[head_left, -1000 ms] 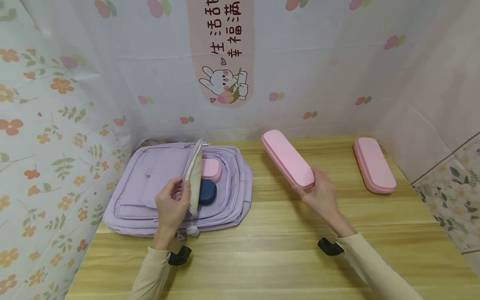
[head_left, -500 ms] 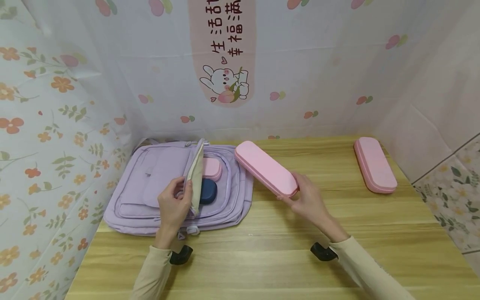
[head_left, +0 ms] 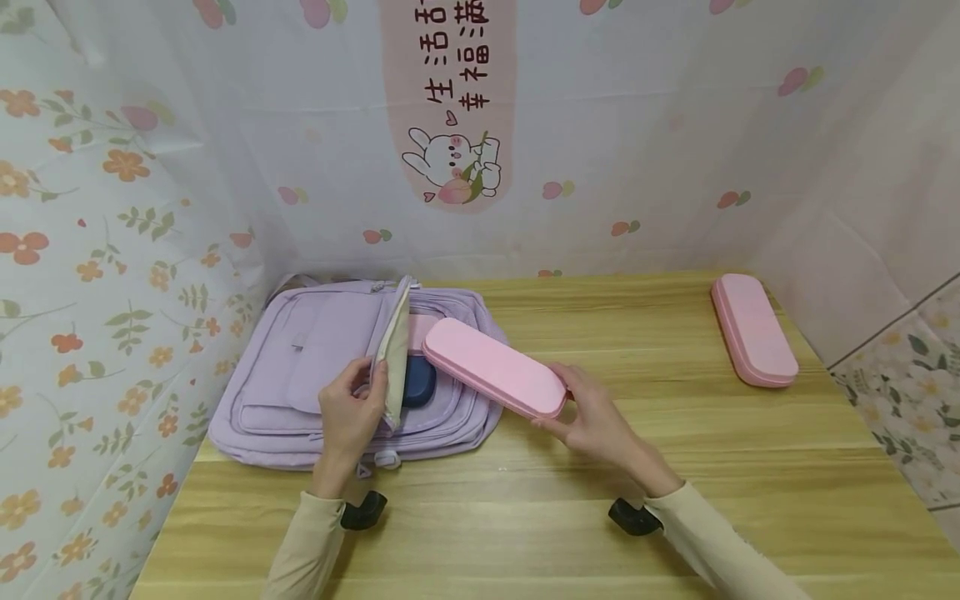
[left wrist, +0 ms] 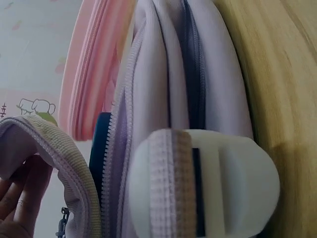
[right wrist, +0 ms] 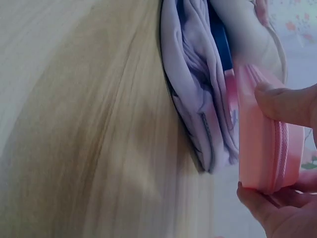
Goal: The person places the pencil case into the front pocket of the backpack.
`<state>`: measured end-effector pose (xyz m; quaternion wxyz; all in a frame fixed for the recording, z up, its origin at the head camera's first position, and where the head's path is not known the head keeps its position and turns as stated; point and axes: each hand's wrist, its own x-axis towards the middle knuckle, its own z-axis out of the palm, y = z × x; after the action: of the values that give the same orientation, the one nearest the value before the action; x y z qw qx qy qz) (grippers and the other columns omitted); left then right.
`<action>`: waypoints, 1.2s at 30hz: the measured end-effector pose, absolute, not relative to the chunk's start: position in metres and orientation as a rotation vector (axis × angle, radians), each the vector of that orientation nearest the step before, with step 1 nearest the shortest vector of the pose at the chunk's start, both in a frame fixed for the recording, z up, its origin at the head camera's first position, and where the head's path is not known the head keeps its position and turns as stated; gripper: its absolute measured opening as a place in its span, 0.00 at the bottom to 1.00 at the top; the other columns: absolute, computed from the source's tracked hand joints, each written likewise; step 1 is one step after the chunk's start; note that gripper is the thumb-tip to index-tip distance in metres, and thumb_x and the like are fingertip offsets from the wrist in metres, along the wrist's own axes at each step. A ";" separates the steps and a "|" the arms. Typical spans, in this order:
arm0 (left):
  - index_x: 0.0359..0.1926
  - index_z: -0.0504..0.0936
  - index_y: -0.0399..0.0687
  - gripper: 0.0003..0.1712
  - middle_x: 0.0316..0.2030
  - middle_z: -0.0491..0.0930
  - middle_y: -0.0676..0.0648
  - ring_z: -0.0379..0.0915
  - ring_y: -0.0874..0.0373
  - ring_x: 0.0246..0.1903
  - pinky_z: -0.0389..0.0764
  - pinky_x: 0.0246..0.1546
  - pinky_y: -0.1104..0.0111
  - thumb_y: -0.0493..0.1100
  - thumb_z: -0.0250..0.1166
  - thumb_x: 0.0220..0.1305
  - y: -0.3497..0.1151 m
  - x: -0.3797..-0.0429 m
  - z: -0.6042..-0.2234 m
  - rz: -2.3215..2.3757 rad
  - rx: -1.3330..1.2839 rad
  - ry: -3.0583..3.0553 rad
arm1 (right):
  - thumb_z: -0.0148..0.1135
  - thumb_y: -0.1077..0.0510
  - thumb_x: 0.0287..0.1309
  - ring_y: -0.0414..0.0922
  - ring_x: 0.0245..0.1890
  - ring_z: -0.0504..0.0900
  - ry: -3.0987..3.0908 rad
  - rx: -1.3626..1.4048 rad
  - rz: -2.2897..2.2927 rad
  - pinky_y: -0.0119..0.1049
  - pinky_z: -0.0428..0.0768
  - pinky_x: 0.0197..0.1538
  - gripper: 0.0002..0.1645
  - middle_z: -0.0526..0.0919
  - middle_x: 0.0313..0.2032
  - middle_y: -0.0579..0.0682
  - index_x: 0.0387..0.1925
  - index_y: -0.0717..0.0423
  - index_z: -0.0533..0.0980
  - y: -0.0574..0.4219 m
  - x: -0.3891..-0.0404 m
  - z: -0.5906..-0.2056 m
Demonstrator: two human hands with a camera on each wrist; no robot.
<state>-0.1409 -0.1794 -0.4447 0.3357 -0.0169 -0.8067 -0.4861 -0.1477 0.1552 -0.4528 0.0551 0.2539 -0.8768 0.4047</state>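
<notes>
A lilac backpack [head_left: 300, 375] lies flat on the table, its front pocket unzipped. My left hand [head_left: 351, 417] pinches the edge of the pocket flap [head_left: 396, 367] and holds it up, showing the cream lining. Inside the pocket sit a dark blue case [head_left: 418, 382] and a pink case [head_left: 422, 329], both partly covered. By its near end my right hand [head_left: 600, 425] grips a long pink zipped pencil case [head_left: 495, 367], whose far end hangs tilted over the pocket opening. The right wrist view shows thumb and fingers on opposite sides of that pencil case [right wrist: 262, 144].
Another pink pencil case [head_left: 753, 329] lies at the table's right side. A white buckle [left wrist: 237, 183] hangs on the backpack's near side. Patterned curtains [head_left: 637, 125] stand behind and beside the wooden table [head_left: 510, 525].
My right hand has carried the pink pencil case leftward, from over the table to above the backpack's open pocket. My left hand keeps holding the flap, almost unmoved.
</notes>
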 end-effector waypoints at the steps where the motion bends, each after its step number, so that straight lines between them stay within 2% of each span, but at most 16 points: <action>1: 0.39 0.87 0.31 0.06 0.28 0.87 0.36 0.78 0.75 0.29 0.76 0.27 0.88 0.33 0.70 0.62 -0.180 -0.141 -0.444 -1.261 -0.055 -2.107 | 0.82 0.62 0.44 0.49 0.52 0.80 -2.662 0.786 1.251 0.43 0.84 0.53 0.48 0.80 0.55 0.58 0.66 0.66 0.69 0.154 -0.147 -0.453; 8: 0.37 0.87 0.30 0.05 0.29 0.88 0.35 0.80 0.72 0.31 0.78 0.31 0.87 0.32 0.68 0.63 -0.184 -0.146 -0.431 -1.206 -0.143 -2.088 | 0.82 0.63 0.45 0.50 0.58 0.79 -2.627 0.917 1.326 0.48 0.81 0.60 0.48 0.78 0.60 0.54 0.67 0.62 0.67 0.153 -0.147 -0.457; 15: 0.37 0.87 0.30 0.06 0.31 0.88 0.34 0.76 0.83 0.33 0.78 0.33 0.87 0.33 0.68 0.65 -0.187 -0.148 -0.411 -1.269 -0.111 -2.093 | 0.81 0.68 0.43 0.51 0.55 0.74 -2.534 0.961 1.378 0.50 0.81 0.60 0.49 0.74 0.54 0.59 0.67 0.64 0.68 0.155 -0.161 -0.452; 25: 0.35 0.88 0.30 0.07 0.29 0.87 0.34 0.78 0.81 0.30 0.79 0.33 0.86 0.33 0.68 0.65 -0.191 -0.149 -0.398 -1.303 -0.085 -2.098 | 0.79 0.70 0.45 0.59 0.57 0.78 -2.498 0.954 1.505 0.53 0.80 0.60 0.47 0.77 0.59 0.65 0.65 0.74 0.65 0.140 -0.179 -0.444; 32: 0.35 0.88 0.31 0.06 0.28 0.87 0.35 0.77 0.81 0.29 0.79 0.33 0.87 0.33 0.68 0.64 -0.187 -0.150 -0.395 -1.284 -0.084 -2.101 | 0.79 0.69 0.47 0.56 0.59 0.78 -2.469 0.982 1.632 0.48 0.79 0.63 0.44 0.78 0.58 0.62 0.65 0.69 0.68 0.122 -0.185 -0.440; 36: 0.35 0.87 0.31 0.06 0.28 0.87 0.35 0.77 0.80 0.28 0.79 0.32 0.86 0.33 0.68 0.64 -0.184 -0.151 -0.394 -1.301 -0.102 -2.091 | 0.78 0.67 0.50 0.57 0.59 0.77 -2.416 1.070 1.600 0.45 0.79 0.64 0.43 0.75 0.57 0.64 0.65 0.70 0.67 0.106 -0.186 -0.442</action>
<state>-0.1511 -0.1842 -0.3940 0.3321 -0.0392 -0.8003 -0.4977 -0.1862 0.1063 -0.4420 0.0263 0.3461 -0.7819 0.5178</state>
